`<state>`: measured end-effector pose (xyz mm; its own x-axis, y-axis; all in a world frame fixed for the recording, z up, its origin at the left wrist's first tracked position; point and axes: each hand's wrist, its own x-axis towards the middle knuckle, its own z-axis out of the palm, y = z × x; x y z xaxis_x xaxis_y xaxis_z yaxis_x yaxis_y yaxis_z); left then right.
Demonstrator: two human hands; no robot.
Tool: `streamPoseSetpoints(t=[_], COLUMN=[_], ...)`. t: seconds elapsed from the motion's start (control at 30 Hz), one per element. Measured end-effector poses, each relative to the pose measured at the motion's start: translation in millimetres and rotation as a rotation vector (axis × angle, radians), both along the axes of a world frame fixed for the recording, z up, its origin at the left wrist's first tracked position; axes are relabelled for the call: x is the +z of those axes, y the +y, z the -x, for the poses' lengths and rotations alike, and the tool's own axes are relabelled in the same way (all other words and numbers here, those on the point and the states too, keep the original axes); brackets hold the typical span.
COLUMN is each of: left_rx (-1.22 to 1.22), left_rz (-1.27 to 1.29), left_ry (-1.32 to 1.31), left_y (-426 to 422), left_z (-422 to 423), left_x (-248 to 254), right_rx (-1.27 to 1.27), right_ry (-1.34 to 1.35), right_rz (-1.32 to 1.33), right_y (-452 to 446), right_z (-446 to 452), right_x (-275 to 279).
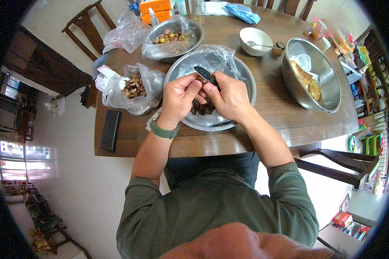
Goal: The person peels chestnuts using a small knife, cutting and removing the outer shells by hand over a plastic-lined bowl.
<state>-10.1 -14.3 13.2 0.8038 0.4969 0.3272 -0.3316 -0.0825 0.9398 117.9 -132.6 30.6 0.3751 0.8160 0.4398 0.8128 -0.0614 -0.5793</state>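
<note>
My right hand (233,96) is closed around a small black knife (206,75), its blade pointing up and to the left. My left hand (180,97), with a green watch band at the wrist, has thumb and fingers pinched together just beside the blade. Whatever it holds is mostly hidden by the fingers. Both hands are above a steel basin (251,77) lined with a clear plastic bag (220,56). Dark brown pieces (203,108) lie at the bottom of this basin, partly covered by my hands.
A plastic bag of brown shells (135,86) and a black phone (111,131) are at left. Behind stands a metal bowl of chestnuts (173,36). Toward the right are a white bowl (256,41) with a spoon and a large steel bowl (312,73) holding yellowish-brown pieces.
</note>
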Motion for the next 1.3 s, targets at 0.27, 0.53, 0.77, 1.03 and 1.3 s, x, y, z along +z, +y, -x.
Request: streamPoseSetpoints(t=[0.27, 0.53, 0.77, 1.03, 1.3], left_rx=[0.058, -0.069, -0.014, 0.053, 0.305], left_rz=[0.039, 0.004, -0.164, -0.172, -0.419], left_ry=[0.006, -0.098, -0.042, -0.07, -0.096], left_y=[-6.6, -3.2, 3.8, 0.0, -5.7], left_z=[-1.0, -2.0, 2.1, 0.8, -1.5], left_x=[2.8, -1.0, -0.3, 0.0, 1.7], right_rx=[-0.016, 0.106, 0.105, 0.076, 0.067], right_ry=[0.007, 0.143, 0.115, 0.108, 0.128], right_rz=[0.022, -0.028, -0.013, 0.004, -0.015], right_y=[0.8, -1.1, -1.5, -1.4, 0.5], right_z=[0.4, -7.1, -5.9, -5.0, -7.2], right_x=[1.1, -0.2, -0.2, -0.1, -2.8])
